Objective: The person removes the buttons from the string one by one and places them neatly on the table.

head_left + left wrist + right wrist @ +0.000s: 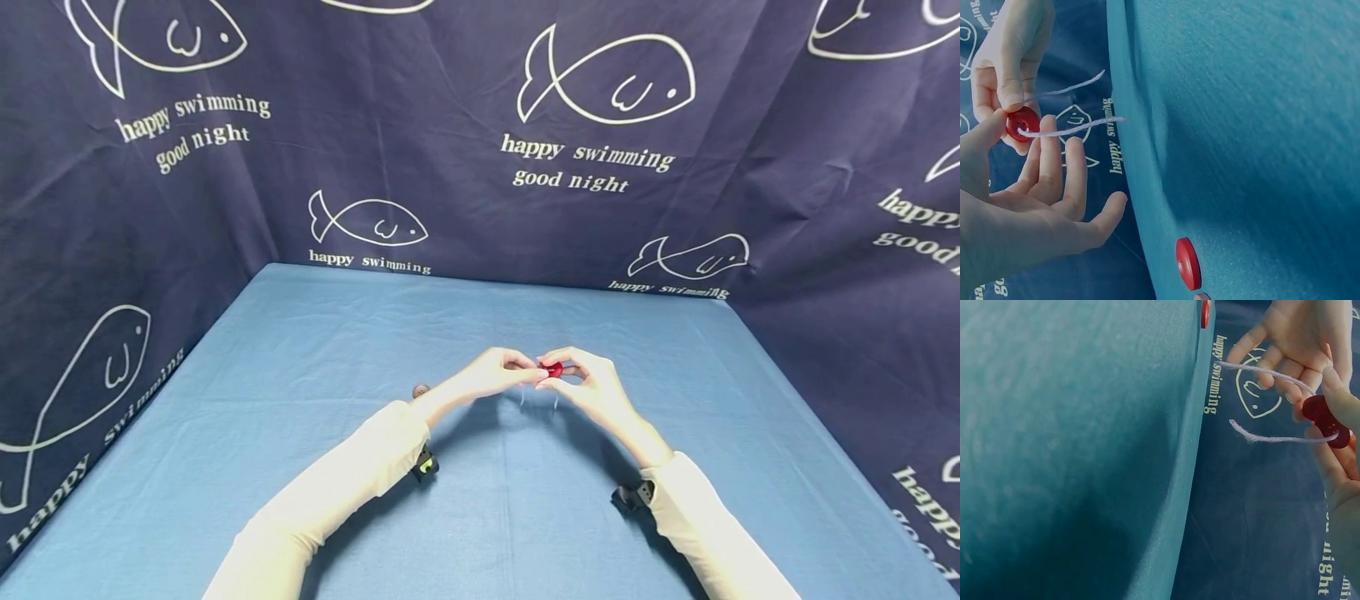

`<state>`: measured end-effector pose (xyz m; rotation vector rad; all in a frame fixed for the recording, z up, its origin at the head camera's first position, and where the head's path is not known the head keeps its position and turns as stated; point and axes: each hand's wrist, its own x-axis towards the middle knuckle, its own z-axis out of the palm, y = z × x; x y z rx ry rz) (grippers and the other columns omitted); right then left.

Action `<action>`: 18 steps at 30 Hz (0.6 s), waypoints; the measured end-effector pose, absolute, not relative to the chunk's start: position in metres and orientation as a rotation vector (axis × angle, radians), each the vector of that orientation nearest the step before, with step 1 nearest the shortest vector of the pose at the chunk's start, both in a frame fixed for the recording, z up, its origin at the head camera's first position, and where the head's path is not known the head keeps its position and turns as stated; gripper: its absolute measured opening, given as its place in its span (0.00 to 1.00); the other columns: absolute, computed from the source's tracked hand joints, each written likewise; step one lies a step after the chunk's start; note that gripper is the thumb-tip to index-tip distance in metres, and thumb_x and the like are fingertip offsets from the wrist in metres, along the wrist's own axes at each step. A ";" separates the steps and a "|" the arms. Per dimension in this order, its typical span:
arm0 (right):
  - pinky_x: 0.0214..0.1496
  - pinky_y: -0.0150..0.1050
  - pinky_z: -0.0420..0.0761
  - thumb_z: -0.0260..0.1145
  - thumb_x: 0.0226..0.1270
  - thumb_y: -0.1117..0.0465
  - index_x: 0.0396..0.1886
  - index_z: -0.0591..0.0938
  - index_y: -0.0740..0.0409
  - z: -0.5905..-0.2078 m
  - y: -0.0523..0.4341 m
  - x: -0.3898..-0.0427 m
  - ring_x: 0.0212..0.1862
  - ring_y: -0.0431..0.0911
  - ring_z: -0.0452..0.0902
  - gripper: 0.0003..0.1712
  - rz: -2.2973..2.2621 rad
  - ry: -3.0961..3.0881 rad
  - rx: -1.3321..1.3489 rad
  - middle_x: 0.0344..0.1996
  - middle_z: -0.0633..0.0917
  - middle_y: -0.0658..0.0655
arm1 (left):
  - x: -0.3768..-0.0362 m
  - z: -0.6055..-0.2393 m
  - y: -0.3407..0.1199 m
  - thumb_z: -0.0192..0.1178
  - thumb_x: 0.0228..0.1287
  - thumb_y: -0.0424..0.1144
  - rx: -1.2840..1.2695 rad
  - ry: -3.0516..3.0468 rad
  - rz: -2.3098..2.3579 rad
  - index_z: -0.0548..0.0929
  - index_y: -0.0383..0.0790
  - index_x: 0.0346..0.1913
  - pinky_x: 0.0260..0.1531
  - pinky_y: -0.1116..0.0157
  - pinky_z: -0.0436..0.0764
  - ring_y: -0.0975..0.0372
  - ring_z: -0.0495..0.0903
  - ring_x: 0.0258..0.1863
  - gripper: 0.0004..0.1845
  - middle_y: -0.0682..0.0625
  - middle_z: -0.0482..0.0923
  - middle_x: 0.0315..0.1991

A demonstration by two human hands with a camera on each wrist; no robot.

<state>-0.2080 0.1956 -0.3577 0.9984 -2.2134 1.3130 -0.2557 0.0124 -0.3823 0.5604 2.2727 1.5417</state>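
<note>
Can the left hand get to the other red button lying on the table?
Probably yes: the spare red button lies bare on the blue table near the left hand, though its fingers now pinch the threaded button.

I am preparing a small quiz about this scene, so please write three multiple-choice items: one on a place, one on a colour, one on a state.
1. Where is the small round red button with the thin pale thread?
A. Flat on the table
B. Between both hands, above the blue tablecloth
C. On a sleeve

2. What colour is the spare round button on the cloth?
A. Red
B. Green
C. White

3. How does the right hand hold the threaded button?
A. Open palm
B. Fist
C. Pinched in the fingertips

Answers: 1 B, the head view shows it raised between the left hand and the right; 2 A, the left wrist view shows it; 3 C, the wrist views show the pinch.
</note>
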 end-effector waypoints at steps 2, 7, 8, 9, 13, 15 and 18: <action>0.38 0.38 0.82 0.74 0.39 0.79 0.35 0.81 0.74 -0.358 0.196 -0.208 0.36 0.59 0.81 0.19 1.310 -2.213 0.999 0.34 0.84 0.69 | -0.256 -0.382 0.013 0.64 0.58 0.49 0.544 2.280 1.536 0.84 0.40 0.44 0.44 0.61 0.79 0.59 0.82 0.39 0.18 0.50 0.85 0.39; 0.38 0.37 0.83 0.75 0.37 0.79 0.36 0.78 0.74 -0.359 0.196 -0.208 0.37 0.56 0.81 0.22 1.314 -2.225 0.964 0.35 0.84 0.68 | -0.256 -0.382 0.013 0.64 0.58 0.50 0.512 2.251 1.548 0.85 0.41 0.45 0.48 0.57 0.78 0.59 0.83 0.40 0.17 0.50 0.85 0.41; 0.38 0.38 0.83 0.75 0.37 0.79 0.35 0.77 0.74 -0.359 0.196 -0.208 0.37 0.57 0.82 0.22 1.323 -2.224 0.960 0.35 0.84 0.69 | -0.256 -0.382 0.012 0.63 0.59 0.49 0.509 2.241 1.555 0.84 0.41 0.45 0.49 0.57 0.78 0.58 0.83 0.41 0.17 0.49 0.85 0.42; 0.37 0.40 0.83 0.75 0.37 0.79 0.34 0.77 0.74 -0.358 0.196 -0.208 0.37 0.57 0.82 0.21 1.330 -2.222 0.960 0.36 0.84 0.69 | -0.256 -0.382 0.012 0.63 0.59 0.49 0.503 2.232 1.560 0.84 0.41 0.45 0.50 0.56 0.78 0.57 0.83 0.42 0.17 0.49 0.85 0.42; 0.37 0.43 0.82 0.75 0.36 0.79 0.28 0.78 0.74 -0.358 0.197 -0.209 0.36 0.61 0.82 0.17 1.345 -2.187 0.981 0.36 0.84 0.72 | -0.257 -0.382 0.010 0.64 0.58 0.49 0.483 2.204 1.585 0.85 0.43 0.45 0.52 0.55 0.76 0.53 0.82 0.45 0.17 0.50 0.85 0.42; 0.37 0.42 0.82 0.75 0.34 0.80 0.28 0.79 0.73 -0.358 0.197 -0.209 0.35 0.61 0.82 0.17 1.310 -2.153 1.007 0.36 0.84 0.72 | -0.257 -0.382 0.009 0.64 0.58 0.50 0.482 2.199 1.589 0.85 0.44 0.45 0.52 0.55 0.76 0.53 0.82 0.46 0.17 0.51 0.85 0.41; 0.36 0.38 0.82 0.75 0.29 0.81 0.29 0.82 0.73 -0.359 0.197 -0.210 0.34 0.59 0.83 0.19 1.202 -2.084 1.055 0.36 0.84 0.72 | -0.257 -0.382 0.008 0.64 0.58 0.50 0.501 2.190 1.595 0.85 0.43 0.45 0.52 0.55 0.76 0.52 0.81 0.46 0.17 0.51 0.85 0.40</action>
